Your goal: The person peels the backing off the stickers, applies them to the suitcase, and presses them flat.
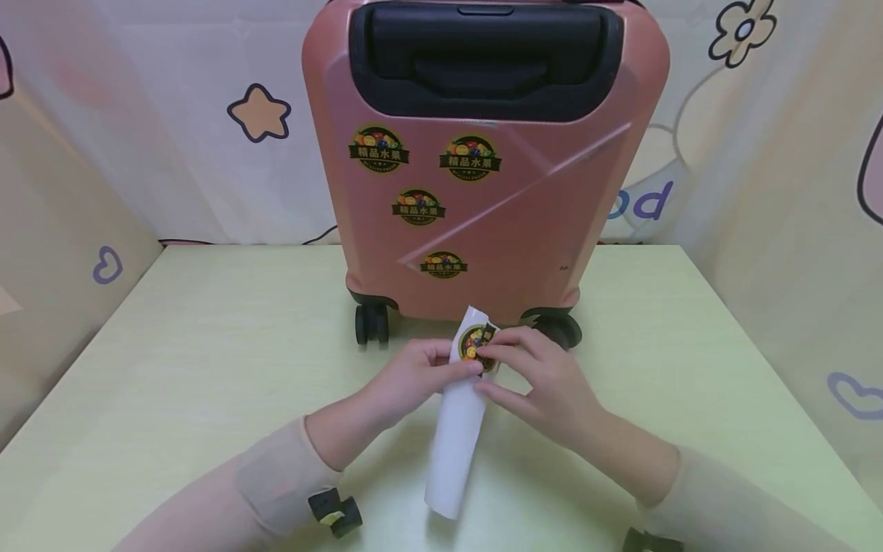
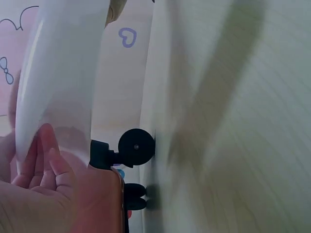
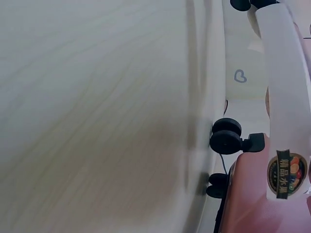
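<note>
My left hand (image 1: pixel 414 376) grips a white roll of sticker paper (image 1: pixel 455 452) near its upper end, the thumb lying across the front. The roll slants down toward me, its lower end close over the table. At the top is a round fruit sticker (image 1: pixel 472 343) with a dark banner, also visible on the roll in the right wrist view (image 3: pixel 286 174). My right hand (image 1: pixel 552 383) has its bent index and middle fingertips at the sticker's right edge, thumb apart below them. In the left wrist view, my left fingers (image 2: pixel 48 155) wrap the paper (image 2: pixel 63 73).
A pink suitcase (image 1: pixel 510 222) with a black handle recess stands upright on the pale table (image 1: pixel 207 368), just beyond my hands. Several matching fruit stickers (image 1: pixel 418 207) are on its face. Its black wheels (image 1: pixel 372 323) rest on the tabletop. A patterned curtain (image 1: pixel 172 115) hangs behind.
</note>
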`<state>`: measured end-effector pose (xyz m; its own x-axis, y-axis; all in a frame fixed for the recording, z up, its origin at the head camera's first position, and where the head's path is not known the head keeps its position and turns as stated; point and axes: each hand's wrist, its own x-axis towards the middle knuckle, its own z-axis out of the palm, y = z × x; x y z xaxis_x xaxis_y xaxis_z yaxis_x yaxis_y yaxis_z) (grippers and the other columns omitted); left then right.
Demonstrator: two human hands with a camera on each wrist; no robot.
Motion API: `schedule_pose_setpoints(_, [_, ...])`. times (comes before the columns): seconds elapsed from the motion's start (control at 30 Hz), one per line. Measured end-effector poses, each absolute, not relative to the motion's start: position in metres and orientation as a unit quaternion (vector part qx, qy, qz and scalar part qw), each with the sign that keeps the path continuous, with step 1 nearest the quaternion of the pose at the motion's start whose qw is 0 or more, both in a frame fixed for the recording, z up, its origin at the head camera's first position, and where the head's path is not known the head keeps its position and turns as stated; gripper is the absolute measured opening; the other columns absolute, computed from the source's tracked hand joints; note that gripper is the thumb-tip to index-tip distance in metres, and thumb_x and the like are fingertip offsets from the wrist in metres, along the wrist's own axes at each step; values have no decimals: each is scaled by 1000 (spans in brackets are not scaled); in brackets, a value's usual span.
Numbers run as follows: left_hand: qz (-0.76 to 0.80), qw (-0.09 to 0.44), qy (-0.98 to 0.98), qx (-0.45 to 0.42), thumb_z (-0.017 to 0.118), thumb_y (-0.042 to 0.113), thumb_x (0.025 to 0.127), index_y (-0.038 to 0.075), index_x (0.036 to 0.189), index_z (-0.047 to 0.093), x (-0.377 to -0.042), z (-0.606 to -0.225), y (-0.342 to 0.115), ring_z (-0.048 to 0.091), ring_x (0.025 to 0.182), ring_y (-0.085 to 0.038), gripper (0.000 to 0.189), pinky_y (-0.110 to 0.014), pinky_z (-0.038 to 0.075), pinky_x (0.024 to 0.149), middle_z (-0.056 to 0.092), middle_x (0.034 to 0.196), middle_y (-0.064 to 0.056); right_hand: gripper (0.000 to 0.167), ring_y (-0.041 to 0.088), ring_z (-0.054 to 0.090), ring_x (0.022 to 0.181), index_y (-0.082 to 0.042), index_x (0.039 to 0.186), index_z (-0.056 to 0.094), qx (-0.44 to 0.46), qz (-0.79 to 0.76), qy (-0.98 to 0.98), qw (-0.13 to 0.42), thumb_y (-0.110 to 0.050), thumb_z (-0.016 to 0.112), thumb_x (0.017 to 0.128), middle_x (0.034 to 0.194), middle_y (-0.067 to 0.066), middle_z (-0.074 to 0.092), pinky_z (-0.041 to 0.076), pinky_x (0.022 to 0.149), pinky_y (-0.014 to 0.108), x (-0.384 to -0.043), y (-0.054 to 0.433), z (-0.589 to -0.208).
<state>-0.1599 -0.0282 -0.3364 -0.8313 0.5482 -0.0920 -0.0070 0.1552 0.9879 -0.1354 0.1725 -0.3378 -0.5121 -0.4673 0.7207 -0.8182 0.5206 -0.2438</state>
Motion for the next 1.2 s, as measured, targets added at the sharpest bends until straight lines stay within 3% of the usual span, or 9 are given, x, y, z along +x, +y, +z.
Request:
schedule_pose_setpoints(0.13, [631,243,710,196,64,20,89,2,114,64,-159,-336,-30,61,91,-17,31,-33,49,80,66,103,-7,51,20,57,95,-3,102,69,372,290,-833,289,-49,53,89,102,7,61,46,82,27,-136,174,-337])
schedule_pose_setpoints(0.27, [638,249,699,205,62,16,90,0,118,62,-159,-337,-31,60,94,-18,32,-33,49,83,65,106,-8,49,20,56,96,-3,104,69,365,293,-837,282,-47,55,88,102,7,61,45,82,26,-136,175,-337])
schedule_pose_setpoints(0.7, [640,218,709,198,61,13,90,-3,110,65,-157,-338,-27,59,85,-14,26,-31,50,78,66,95,-6,41,18,59,90,-5,106,69,376,289,-823,312,-41,57,90,99,4,63,49,76,31,-136,175,-339])
schedule_pose_setpoints(1.03, [620,190,728,222,63,17,90,-2,97,68,-156,-338,-27,57,87,-16,20,-31,49,77,62,97,-3,24,15,60,85,-6,100,71,390,300,-823,284,-27,64,89,94,0,64,50,73,28,-134,175,-341])
schedule_pose_setpoints(1.2, [609,194,737,219,64,19,90,1,99,68,-156,-337,-27,56,88,-17,21,-34,50,78,61,99,-3,27,13,60,82,-6,100,70,385,308,-827,271,-30,62,91,94,0,66,49,72,29,-135,177,-344])
